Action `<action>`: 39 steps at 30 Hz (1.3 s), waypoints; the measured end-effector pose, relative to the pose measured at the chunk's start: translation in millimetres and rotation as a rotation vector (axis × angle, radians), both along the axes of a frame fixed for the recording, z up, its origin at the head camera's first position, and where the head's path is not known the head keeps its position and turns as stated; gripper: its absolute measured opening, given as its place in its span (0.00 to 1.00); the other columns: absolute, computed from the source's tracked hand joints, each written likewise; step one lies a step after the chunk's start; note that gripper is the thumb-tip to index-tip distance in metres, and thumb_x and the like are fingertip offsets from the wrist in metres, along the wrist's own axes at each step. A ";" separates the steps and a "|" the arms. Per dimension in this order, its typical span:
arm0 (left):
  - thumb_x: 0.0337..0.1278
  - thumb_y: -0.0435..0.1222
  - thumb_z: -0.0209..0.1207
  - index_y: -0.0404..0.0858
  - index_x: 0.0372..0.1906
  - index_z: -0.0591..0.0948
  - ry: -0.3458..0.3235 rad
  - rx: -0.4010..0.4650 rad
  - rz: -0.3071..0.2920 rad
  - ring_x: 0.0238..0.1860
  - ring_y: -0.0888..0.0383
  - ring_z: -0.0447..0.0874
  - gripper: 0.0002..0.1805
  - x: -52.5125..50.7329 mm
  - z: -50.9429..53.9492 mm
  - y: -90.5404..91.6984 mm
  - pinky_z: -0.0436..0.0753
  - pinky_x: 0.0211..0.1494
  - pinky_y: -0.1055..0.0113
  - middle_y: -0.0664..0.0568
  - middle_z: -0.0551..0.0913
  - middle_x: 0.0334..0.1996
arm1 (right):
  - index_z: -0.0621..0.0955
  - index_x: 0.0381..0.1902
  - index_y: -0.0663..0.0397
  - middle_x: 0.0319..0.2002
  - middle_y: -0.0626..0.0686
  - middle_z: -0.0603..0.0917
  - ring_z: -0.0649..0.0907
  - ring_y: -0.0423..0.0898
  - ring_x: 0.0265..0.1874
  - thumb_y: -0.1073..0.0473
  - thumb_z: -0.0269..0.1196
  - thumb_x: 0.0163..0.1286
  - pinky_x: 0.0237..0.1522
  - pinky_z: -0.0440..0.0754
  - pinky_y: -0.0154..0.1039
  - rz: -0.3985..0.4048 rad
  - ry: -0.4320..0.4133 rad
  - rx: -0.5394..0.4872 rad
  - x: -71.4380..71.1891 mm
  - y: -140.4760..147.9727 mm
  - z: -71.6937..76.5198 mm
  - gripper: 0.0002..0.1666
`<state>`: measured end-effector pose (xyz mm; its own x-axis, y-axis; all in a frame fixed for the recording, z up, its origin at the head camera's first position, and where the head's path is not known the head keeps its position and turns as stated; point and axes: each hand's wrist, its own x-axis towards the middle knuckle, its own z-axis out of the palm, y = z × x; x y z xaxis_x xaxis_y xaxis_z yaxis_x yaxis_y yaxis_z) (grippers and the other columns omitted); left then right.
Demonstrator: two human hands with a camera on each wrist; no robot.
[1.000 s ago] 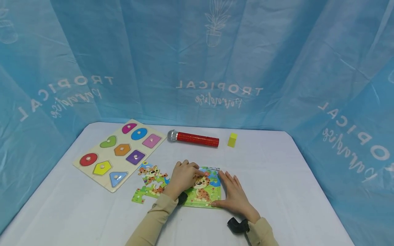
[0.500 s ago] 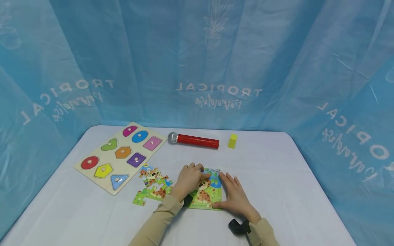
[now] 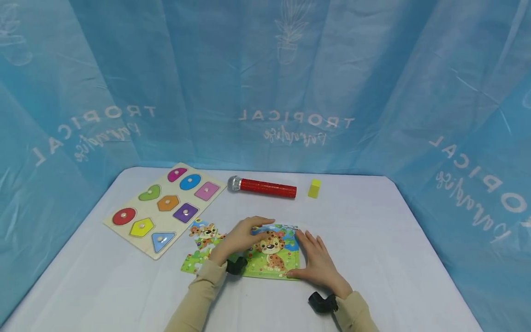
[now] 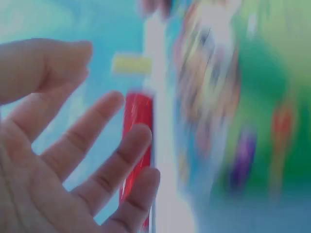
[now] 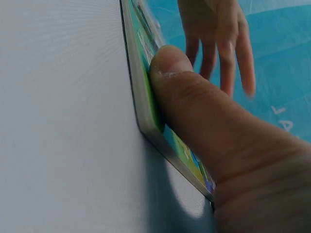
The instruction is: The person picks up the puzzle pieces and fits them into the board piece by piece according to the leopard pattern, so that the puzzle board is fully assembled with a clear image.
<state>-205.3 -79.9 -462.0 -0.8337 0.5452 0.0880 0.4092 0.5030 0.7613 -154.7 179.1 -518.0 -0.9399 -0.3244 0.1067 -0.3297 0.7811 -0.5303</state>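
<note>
A jigsaw board with a spotted cub picture lies flat on the white table. Above its left part is my left hand, its fingers spread with nothing between them. In the left wrist view, a blurred colourful picture is beside that hand. My right hand rests along the board's right side, fingers extended and thumb on the near right corner. In the right wrist view, the thumb touches the board's top near its edge. Loose jigsaw pieces lie to the left, partly hidden by my left hand and forearm.
A wooden shape board with knobbed coloured shapes lies at the left. Behind the jigsaw are a red toy microphone and a yellow block. A blue printed curtain hangs around the table.
My left hand has come off the middle of the jigsaw board, moved left and spread its fingers, showing more of the cub. My right hand stays at the board's right side.
</note>
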 end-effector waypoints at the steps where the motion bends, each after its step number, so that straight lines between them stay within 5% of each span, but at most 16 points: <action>1: 0.65 0.33 0.57 0.42 0.66 0.74 0.002 0.029 0.042 0.56 0.39 0.78 0.24 -0.6 1.4 -10.3 0.77 0.56 0.46 0.43 0.74 0.65 | 0.60 0.74 0.54 0.73 0.58 0.63 0.58 0.59 0.75 0.34 0.77 0.40 0.74 0.45 0.59 -0.003 -0.013 0.002 0.3 0.0 1.0 0.68; 2: 0.64 0.33 0.58 0.43 0.66 0.74 0.002 0.044 0.097 0.61 0.41 0.75 0.25 -1.2 3.5 -21.1 0.74 0.61 0.45 0.44 0.75 0.65 | 0.60 0.74 0.54 0.73 0.57 0.63 0.57 0.59 0.75 0.34 0.77 0.40 0.74 0.44 0.59 -0.006 -0.023 -0.001 0.8 0.0 2.1 0.68; 5: 0.60 0.28 0.58 0.44 0.65 0.75 0.026 0.043 0.261 0.54 0.41 0.77 0.26 -4.2 6.5 -58.5 0.75 0.57 0.47 0.43 0.76 0.64 | 0.60 0.74 0.54 0.74 0.57 0.62 0.56 0.58 0.75 0.35 0.77 0.40 0.75 0.43 0.58 -0.009 -0.042 -0.008 2.1 -0.4 4.7 0.68; 8: 0.56 0.23 0.53 0.43 0.62 0.77 0.019 -0.017 0.397 0.32 0.47 0.75 0.28 -3.6 6.7 -96.7 0.77 0.35 0.60 0.39 0.74 0.64 | 0.60 0.74 0.55 0.73 0.58 0.63 0.57 0.59 0.75 0.36 0.78 0.40 0.74 0.44 0.59 -0.010 -0.038 -0.012 2.7 -1.0 5.1 0.68; 10: 0.53 0.21 0.50 0.42 0.59 0.80 0.026 -0.088 0.469 0.32 0.46 0.71 0.28 -1.4 4.2 -117.1 0.69 0.32 0.61 0.37 0.75 0.63 | 0.60 0.74 0.54 0.73 0.58 0.63 0.57 0.59 0.75 0.36 0.78 0.39 0.74 0.43 0.59 -0.014 -0.039 -0.016 2.9 -1.1 5.0 0.68; 13: 0.50 0.20 0.48 0.42 0.56 0.81 0.041 -0.181 0.530 0.47 0.38 0.71 0.29 1.0 -3.2 -135.4 0.70 0.44 0.49 0.36 0.76 0.61 | 0.60 0.74 0.54 0.74 0.58 0.62 0.56 0.59 0.75 0.36 0.77 0.39 0.75 0.43 0.59 -0.018 -0.045 -0.015 2.5 -0.9 4.4 0.68; 15: 0.48 0.19 0.49 0.42 0.55 0.82 0.054 -0.217 0.532 0.61 0.34 0.63 0.29 1.8 -8.0 -139.9 0.62 0.55 0.41 0.37 0.77 0.60 | 0.60 0.74 0.53 0.74 0.58 0.62 0.56 0.59 0.75 0.35 0.77 0.39 0.75 0.43 0.59 -0.021 -0.050 -0.013 1.9 -0.5 3.6 0.68; 24: 0.51 0.20 0.52 0.41 0.54 0.81 0.014 -0.219 0.517 0.60 0.38 0.61 0.26 -0.4 -16.6 -143.6 0.56 0.56 0.42 0.39 0.78 0.59 | 0.60 0.74 0.51 0.74 0.57 0.62 0.57 0.58 0.75 0.34 0.77 0.38 0.75 0.44 0.58 -0.029 -0.054 -0.002 0.0 -0.5 0.3 0.69; 32: 0.54 0.26 0.61 0.37 0.49 0.82 0.020 -0.173 0.497 0.54 0.39 0.68 0.15 -2.6 -17.1 -142.3 0.61 0.60 0.40 0.38 0.81 0.54 | 0.60 0.74 0.52 0.74 0.58 0.62 0.57 0.58 0.75 0.35 0.78 0.38 0.75 0.44 0.58 -0.026 -0.052 -0.014 2.1 0.2 0.8 0.69; 39: 0.52 0.29 0.66 0.32 0.52 0.79 -0.022 -0.124 0.491 0.52 0.40 0.77 0.20 -4.7 -18.4 -137.7 0.73 0.60 0.44 0.35 0.80 0.49 | 0.60 0.74 0.52 0.74 0.57 0.63 0.57 0.58 0.75 0.35 0.78 0.38 0.75 0.44 0.59 -0.023 -0.030 -0.004 1.3 -0.8 0.8 0.69</action>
